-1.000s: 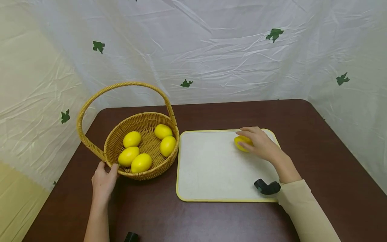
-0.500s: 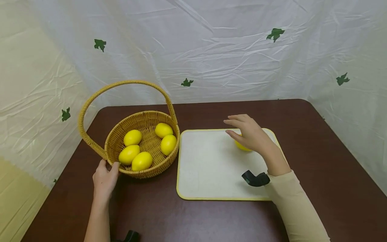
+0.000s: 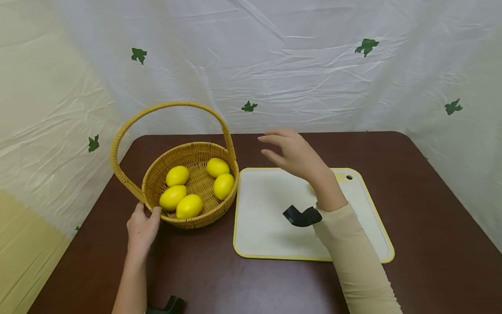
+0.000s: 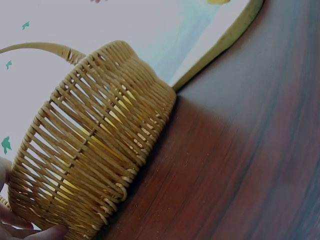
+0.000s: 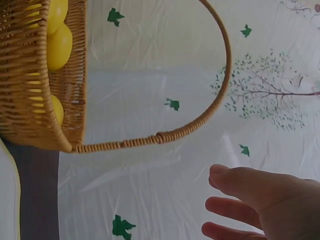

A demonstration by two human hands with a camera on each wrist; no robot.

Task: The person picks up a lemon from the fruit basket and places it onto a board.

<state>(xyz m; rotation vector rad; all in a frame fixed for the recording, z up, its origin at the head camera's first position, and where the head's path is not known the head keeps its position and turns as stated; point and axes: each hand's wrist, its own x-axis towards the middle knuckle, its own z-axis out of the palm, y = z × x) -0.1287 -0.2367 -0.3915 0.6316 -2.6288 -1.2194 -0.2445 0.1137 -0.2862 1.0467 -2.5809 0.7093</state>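
Note:
A round wicker basket point(image 3: 213, 213) with a tall hoop handle stands at the left of the table, and several yellow lemons point(image 3: 190, 206) lie inside it. My left hand point(image 3: 143, 226) grips its near-left rim by the foot of the handle, thumb at the rim. In the left wrist view, fingertips point(image 4: 52, 232) touch the woven wall. My right hand point(image 3: 296, 155) is in the air over the far edge of the white cutting board point(image 3: 266, 218), fingers loosely extended and nothing in them. Another lemon point(image 3: 311, 189) on the board is almost hidden behind the right wrist.
The yellow-edged board lies close against the basket's right side on the dark brown table point(image 3: 431, 244). A black bent camera mount point(image 3: 302, 216) sticks out from the right wrist. White sheeting point(image 3: 298, 78) with green leaf shapes hangs behind the table.
My right hand has come off the lemon on the board, risen and moved left towards the basket, holding nothing. The left hand still holds the basket rim; the view has shifted slightly.

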